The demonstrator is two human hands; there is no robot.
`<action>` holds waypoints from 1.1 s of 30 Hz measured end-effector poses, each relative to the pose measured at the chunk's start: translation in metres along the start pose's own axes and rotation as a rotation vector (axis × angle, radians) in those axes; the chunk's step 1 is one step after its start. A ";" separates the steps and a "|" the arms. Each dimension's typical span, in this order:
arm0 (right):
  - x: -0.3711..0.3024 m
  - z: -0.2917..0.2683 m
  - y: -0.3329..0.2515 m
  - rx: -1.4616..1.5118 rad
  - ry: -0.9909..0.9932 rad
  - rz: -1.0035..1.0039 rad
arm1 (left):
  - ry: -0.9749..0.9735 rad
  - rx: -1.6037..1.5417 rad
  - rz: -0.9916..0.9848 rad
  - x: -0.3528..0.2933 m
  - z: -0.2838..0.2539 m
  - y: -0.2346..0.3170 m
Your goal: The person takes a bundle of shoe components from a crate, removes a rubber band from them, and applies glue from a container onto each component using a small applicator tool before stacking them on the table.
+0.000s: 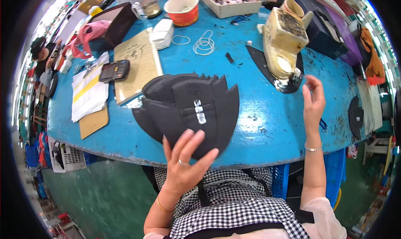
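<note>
A fanned stack of black curved sheet pieces [167, 109] lies on the table in front of me. The top piece has a shiny whitish strip [200, 112] near its middle. My left hand [186, 155] rests at the near edge of the stack, fingers spread and touching the top piece. Off to the right, my right hand [315, 99] is raised over the table, its fingers loosely bent with the thumb apart; nothing shows in it. Closest to it is a cream plastic dispenser [288, 40] with dark residue, standing on a dark pointed sheet [260, 57] smeared with white.
On the left are a handheld scanner [113, 70], papers [88, 93] and a tan board [135, 63]. A red tub [182, 10], a jar [147, 3] and a tray of small pieces [229, 3] stand at the back. Another black piece [356, 118] lies far right.
</note>
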State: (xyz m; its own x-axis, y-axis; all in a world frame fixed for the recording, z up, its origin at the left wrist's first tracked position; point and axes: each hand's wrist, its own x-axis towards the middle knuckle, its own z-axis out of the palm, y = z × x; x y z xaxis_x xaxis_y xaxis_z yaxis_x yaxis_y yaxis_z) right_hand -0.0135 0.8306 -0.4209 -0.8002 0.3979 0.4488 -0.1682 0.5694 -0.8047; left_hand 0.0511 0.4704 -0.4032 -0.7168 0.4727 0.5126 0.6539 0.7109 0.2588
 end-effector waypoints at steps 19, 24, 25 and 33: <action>-0.080 0.142 -0.091 0.495 -0.623 0.213 | 0.189 -1.301 -0.976 0.021 -0.010 -0.074; -0.067 0.131 -0.086 0.564 -0.526 0.145 | 0.429 -1.441 -0.859 0.035 0.009 -0.049; -0.060 0.127 -0.089 0.632 -0.464 0.088 | 0.510 -1.494 -0.828 0.035 0.011 -0.044; -0.036 0.073 -0.089 0.776 -0.913 0.246 | 0.311 -1.573 -0.301 0.030 0.007 -0.032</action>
State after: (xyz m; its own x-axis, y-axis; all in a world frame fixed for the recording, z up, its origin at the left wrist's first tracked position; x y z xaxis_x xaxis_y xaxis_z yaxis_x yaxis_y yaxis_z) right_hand -0.0121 0.7132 -0.3941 -0.9166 -0.3945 0.0655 -0.0041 -0.1544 -0.9880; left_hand 0.0068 0.4653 -0.4024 -0.9109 0.1674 0.3771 0.2347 -0.5413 0.8074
